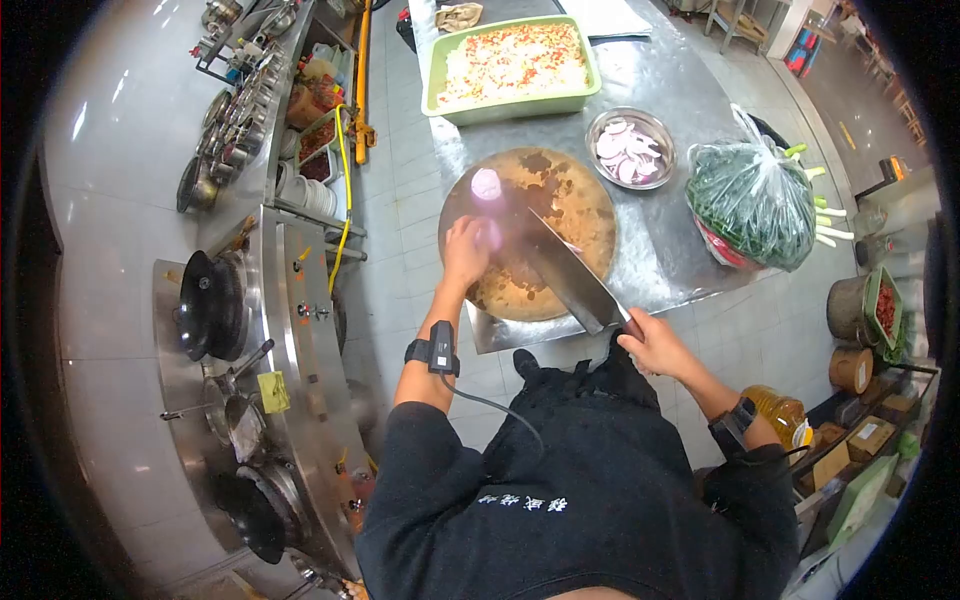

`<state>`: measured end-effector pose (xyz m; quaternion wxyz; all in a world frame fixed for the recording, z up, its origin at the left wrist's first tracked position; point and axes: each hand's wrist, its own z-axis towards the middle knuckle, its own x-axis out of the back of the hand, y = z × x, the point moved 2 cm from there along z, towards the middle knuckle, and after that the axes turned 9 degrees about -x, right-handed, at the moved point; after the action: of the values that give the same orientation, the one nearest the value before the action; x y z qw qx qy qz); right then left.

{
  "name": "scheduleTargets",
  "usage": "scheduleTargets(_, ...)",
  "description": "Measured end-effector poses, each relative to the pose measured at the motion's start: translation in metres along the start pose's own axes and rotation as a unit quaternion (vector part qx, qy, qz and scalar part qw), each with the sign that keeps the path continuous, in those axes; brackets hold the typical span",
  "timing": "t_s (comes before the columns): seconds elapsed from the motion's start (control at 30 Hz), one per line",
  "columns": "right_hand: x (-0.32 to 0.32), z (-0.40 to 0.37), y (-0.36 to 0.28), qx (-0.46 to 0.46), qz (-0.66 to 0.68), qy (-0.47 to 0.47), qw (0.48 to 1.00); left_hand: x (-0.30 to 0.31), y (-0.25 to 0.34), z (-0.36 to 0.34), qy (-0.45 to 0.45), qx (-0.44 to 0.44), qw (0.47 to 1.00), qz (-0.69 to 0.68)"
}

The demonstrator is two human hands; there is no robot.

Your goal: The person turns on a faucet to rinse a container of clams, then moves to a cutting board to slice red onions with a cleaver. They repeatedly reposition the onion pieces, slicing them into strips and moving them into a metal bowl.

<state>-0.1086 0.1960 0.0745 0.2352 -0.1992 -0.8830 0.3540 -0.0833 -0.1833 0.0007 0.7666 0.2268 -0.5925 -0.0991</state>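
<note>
We see the person's two bare hands at a round chopping board [580,205] that lies on a steel table [700,105]. The right hand [655,342] is closed around the handle of a broad cleaver [573,272]; the blade runs obliquely over the board, and its handle end extends past the board's near edge. The left hand [466,247] is over the left part of the board, palm down with fingers bent, beside a pale purple onion piece [489,234]. Haze blurs this area, so the fingers appear to touch the piece, though we cannot tell whether they grip it. A second, rounder onion piece [486,184] is on the board, beyond the left hand.

Just beyond the board's right side we note a metal bowl [669,168] containing sliced onion [628,152]. At the far side, a light green tub [530,109] holds a chopped white and red food [515,62]. To the right, a clear plastic bag [750,205] encloses leafy greens, with pale stalks [830,212] projecting from its right side. At the left, apart from the table, stands a steel stove [285,350] bearing dark woks [208,305].
</note>
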Motion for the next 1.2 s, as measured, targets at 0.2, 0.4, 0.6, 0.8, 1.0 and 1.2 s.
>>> scheduleTargets(0.2,0.003,0.003,0.006,0.041,-0.038,0.028,0.998,-0.010,0.028,-0.046,0.015,0.051,0.999,0.008)
scheduleTargets(0.4,0.010,0.010,0.003,0.111,-0.091,0.050,0.988,0.001,0.046,-0.040,-0.055,0.048,0.997,-0.017)
scheduleTargets(0.6,0.023,0.004,-0.016,0.067,-0.097,0.009,0.993,-0.002,0.030,-0.028,-0.156,-0.041,0.986,-0.047)
scheduleTargets(0.8,0.025,0.010,-0.007,0.009,-0.055,-0.023,0.998,0.016,0.063,-0.018,-0.214,-0.034,0.970,0.110)
scheduleTargets(1.0,0.036,0.013,-0.013,0.008,-0.047,-0.054,0.997,0.008,0.056,-0.003,-0.307,0.013,0.950,0.051)
scheduleTargets(1.2,0.029,0.015,-0.003,0.006,-0.035,-0.047,0.998,0.014,0.066,-0.004,-0.299,-0.084,0.951,0.006)
